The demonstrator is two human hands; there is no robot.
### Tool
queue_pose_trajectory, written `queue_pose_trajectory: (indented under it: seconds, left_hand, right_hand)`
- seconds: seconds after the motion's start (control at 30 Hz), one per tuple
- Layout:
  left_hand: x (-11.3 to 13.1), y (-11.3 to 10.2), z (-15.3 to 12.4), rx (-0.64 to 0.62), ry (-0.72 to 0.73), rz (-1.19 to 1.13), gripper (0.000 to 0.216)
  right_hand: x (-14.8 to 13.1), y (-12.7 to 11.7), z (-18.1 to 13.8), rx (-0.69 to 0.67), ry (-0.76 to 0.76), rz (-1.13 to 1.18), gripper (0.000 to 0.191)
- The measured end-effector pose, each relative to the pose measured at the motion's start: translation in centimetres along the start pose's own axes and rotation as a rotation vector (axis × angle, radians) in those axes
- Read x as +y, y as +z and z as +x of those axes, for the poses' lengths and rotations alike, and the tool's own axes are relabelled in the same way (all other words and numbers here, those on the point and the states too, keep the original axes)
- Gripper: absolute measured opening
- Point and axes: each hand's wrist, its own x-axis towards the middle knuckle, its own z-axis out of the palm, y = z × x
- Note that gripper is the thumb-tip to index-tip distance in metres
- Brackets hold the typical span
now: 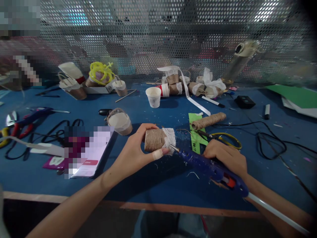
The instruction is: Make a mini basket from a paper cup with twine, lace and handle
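My left hand (138,150) is closed around a paper cup wrapped in brown twine (155,139), held on its side above the blue table (153,185). White lace trim (170,138) circles the cup's rim. A bandage is on my thumb. My right hand (226,158) grips a blue glue gun (210,168) with an orange trigger; its metal nozzle touches the lace at the cup's rim. A clear glue stick sticks out behind the gun.
A twine spool (208,121), a green paper strip (195,134), scissors (223,138), a white cup (154,96), another wrapped cup (120,121), pliers (15,127) and black cables (269,138) lie around. Finished cups stand along the perforated metal screen (158,36) at the back.
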Motion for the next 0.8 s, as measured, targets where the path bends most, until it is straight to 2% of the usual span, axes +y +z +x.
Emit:
queue_pose_trajectory:
  seconds: [0.27,0.63,0.8]
  left_hand:
    - [-0.1,-0.05,0.09,-0.032,-0.027,-0.005,0.051]
    - [0.13,-0.1,0.04,-0.056,-0.013,-0.075,0.047]
    - [0.0,-0.19,0.0,-0.084,-0.026,-0.153,0.049]
  right_hand:
    - [-0.02,-0.3,-0.05,0.034,0.015,-0.059,0.015]
    - [0.0,-0.19,0.21,0.047,0.027,-0.024,0.017]
    - [0.13,-0.3,-0.37,0.018,0.031,-0.027,0.013]
